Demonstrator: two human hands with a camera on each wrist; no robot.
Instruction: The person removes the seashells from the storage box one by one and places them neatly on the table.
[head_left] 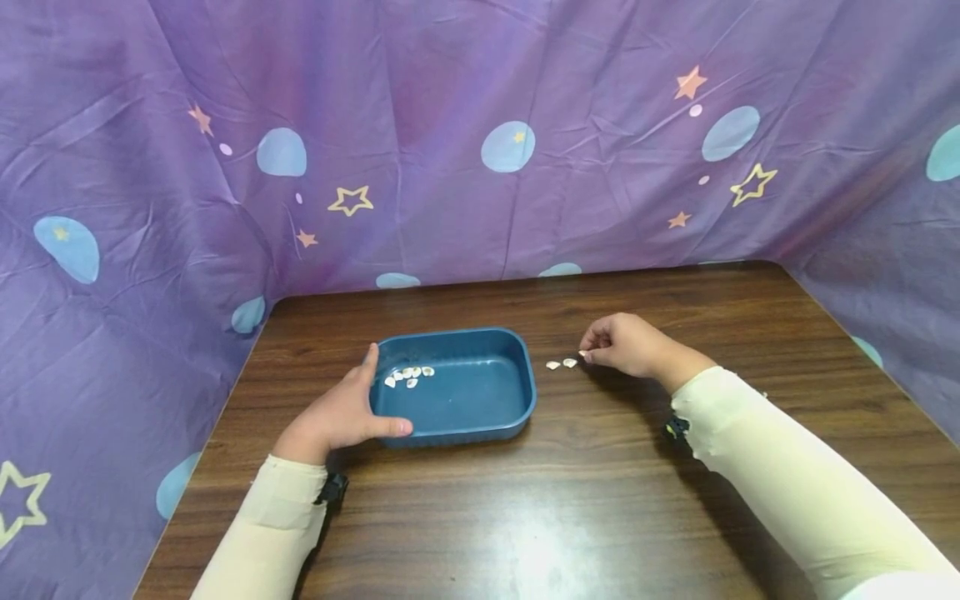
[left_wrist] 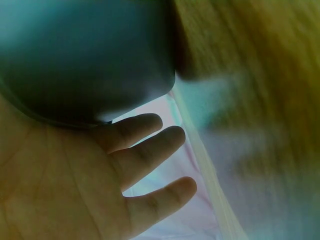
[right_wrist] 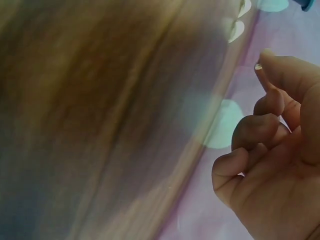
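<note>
A blue rectangular plastic tub (head_left: 450,429) sits on the table, with several small white seashells (head_left: 408,373) inside toward its far left. My left hand (head_left: 347,414) rests against the tub's left end, thumb at the near rim and index finger along the left side. In the left wrist view, straight fingers (left_wrist: 150,155) spread beside the tub's dark outer wall (left_wrist: 90,65). To the right of the tub, my right hand (head_left: 626,346) pinches a small seashell (right_wrist: 258,66) between thumb and index finger. Two more seashells (head_left: 570,363) lie on the wood between that hand and the tub.
The brown wood-grain table (head_left: 480,517) extends around the tub on all sides. A purple curtain (head_left: 420,100) with stars and blue blobs hangs behind the table and along both sides. Both forearms wear cream sleeves (head_left: 787,467) with dark wrist straps.
</note>
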